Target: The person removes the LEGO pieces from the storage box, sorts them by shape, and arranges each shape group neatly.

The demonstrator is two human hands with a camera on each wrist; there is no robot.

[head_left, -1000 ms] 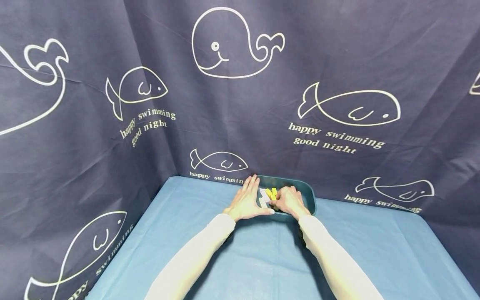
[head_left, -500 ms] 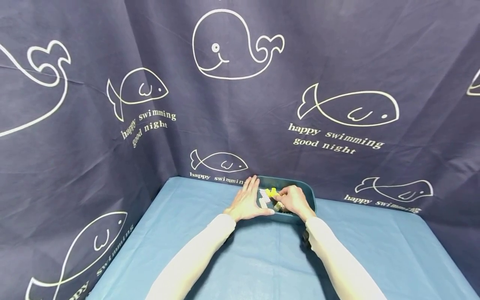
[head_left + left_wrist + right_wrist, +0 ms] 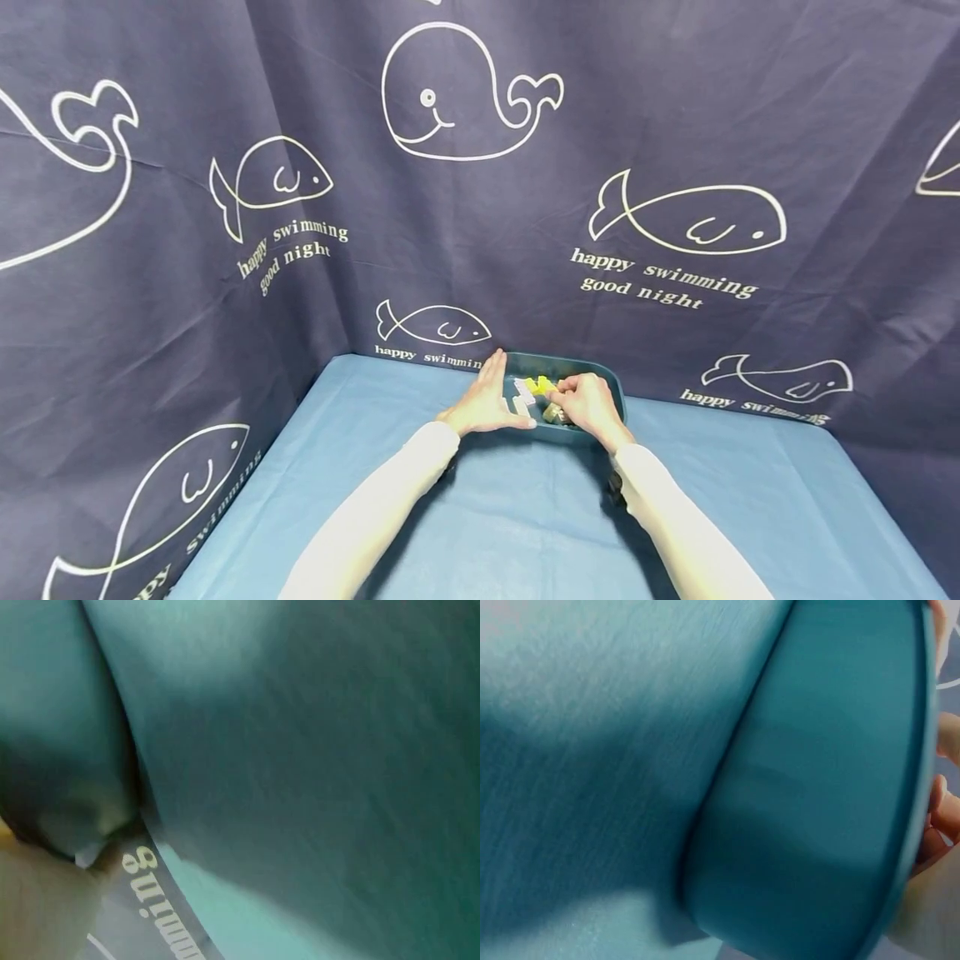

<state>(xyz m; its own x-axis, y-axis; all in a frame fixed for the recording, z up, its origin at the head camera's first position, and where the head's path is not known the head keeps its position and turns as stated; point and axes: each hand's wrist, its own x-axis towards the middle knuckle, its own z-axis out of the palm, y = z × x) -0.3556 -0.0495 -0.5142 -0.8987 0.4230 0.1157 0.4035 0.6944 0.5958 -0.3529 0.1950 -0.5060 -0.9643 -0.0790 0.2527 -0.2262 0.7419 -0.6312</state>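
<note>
A teal plastic bin (image 3: 613, 385) stands against the back curtain in the head view. At its left end my left hand (image 3: 482, 402) spans the rim, fingers straight and thumb along the near side. My right hand (image 3: 590, 406) reaches over the near rim and seems to pinch a small yellow block (image 3: 544, 384) at its fingertips. Pale lilac and white blocks (image 3: 522, 405) lie to the left in the bin. Beneath the right hand sits a tan block-like piece (image 3: 554, 413), partly covered. In the right wrist view curled fingers (image 3: 946, 814) show beyond the rim.
Blue cloth (image 3: 517, 517) covers the table in front of the bin. A dark curtain (image 3: 465, 242) with white whale and fish drawings rises directly behind and at the left. The bin's outer wall (image 3: 802, 787) fills much of the right wrist view.
My right hand has moved back and right from low inside the bin, uncovering the tan piece. The yellow blocks stand closer together. My left hand's fingers have drawn closer together.
</note>
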